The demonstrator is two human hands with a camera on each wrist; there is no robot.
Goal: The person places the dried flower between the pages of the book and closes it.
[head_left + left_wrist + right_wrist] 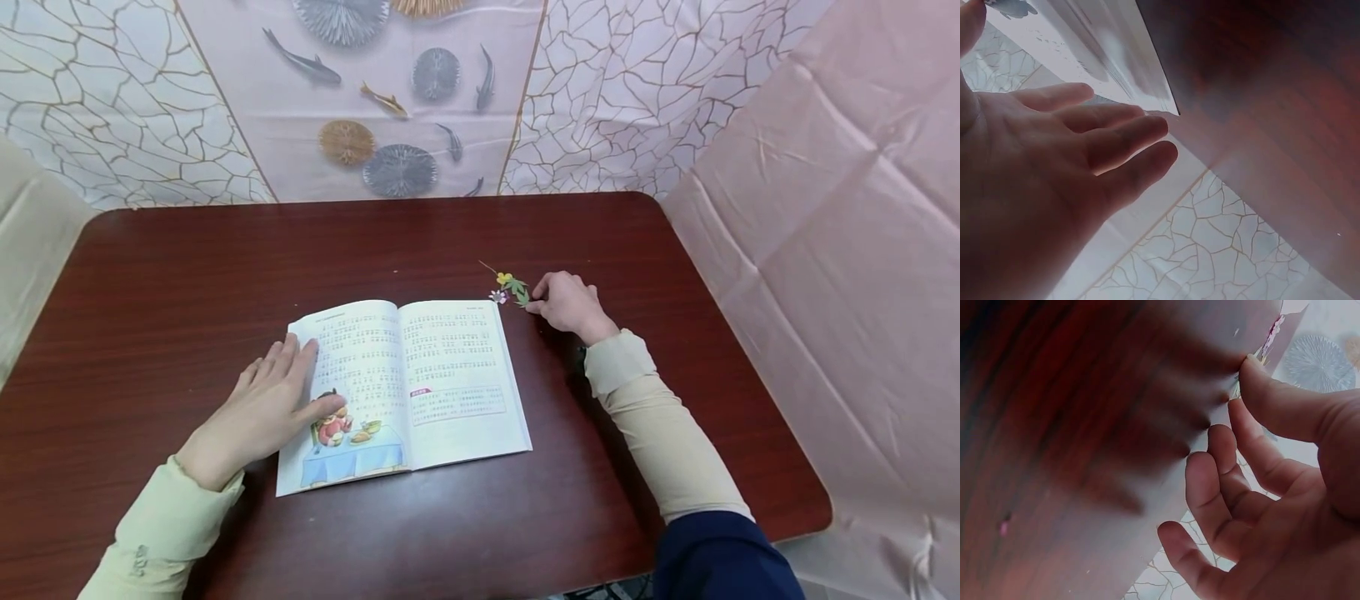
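An open book (465,358) lies on the dark red-brown table, printed text on both pages and a coloured picture at the lower left. My left hand (262,404) rests over the left page's outer edge, fingers straight and thumb spread across the picture. Beyond the book's top right corner lie small flat flowers (504,278), yellow and pale, with green leaves (522,298) and a thin stem. My right hand (568,304) reaches to the leaves' right side. In the right wrist view its thumb (1266,387) and forefinger stand apart at the table, some green showing between them.
The table (187,267) has rounded corners and extends around the book. A patterned cloth (405,100) hangs behind it, and a plain pinkish cloth (840,250) hangs on the right. A tiny pink speck (1004,526) lies on the table near the right hand.
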